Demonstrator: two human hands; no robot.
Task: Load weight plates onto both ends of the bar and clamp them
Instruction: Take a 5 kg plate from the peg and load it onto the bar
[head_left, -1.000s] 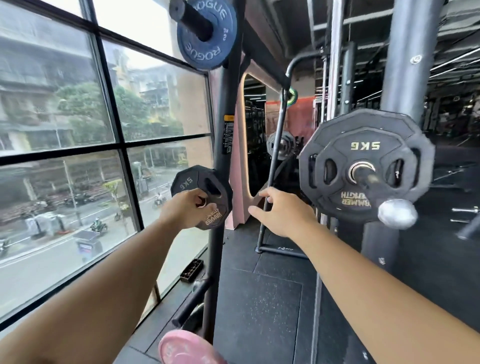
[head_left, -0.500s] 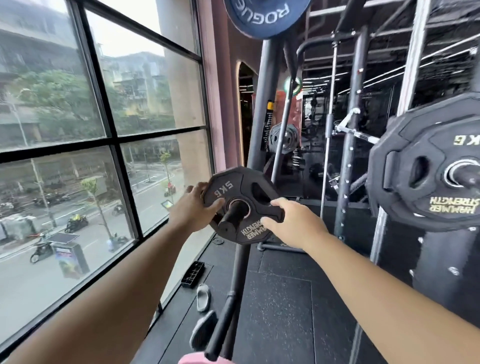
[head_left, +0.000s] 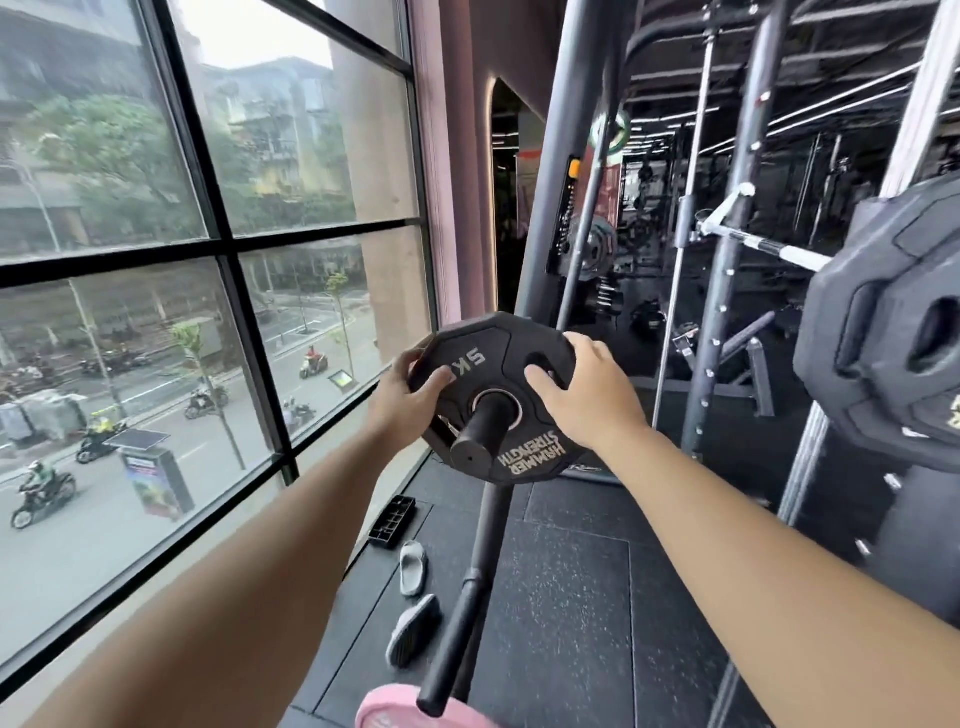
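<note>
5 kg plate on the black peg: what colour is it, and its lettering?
The 5 kg plate is black with off-white lettering; the head view shows it best.

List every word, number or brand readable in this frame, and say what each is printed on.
"5K": on the small black rubber weight plate, upside down; the left hand covers whatever follows.
"HAMMER STRENGTH": lower face of the same plate, upside down.
Gold lettering on the large black weight plate at right: cut off, unreadable.
Yellow label on the dark rack upright and the street kiosk poster: too blurred.
</note>
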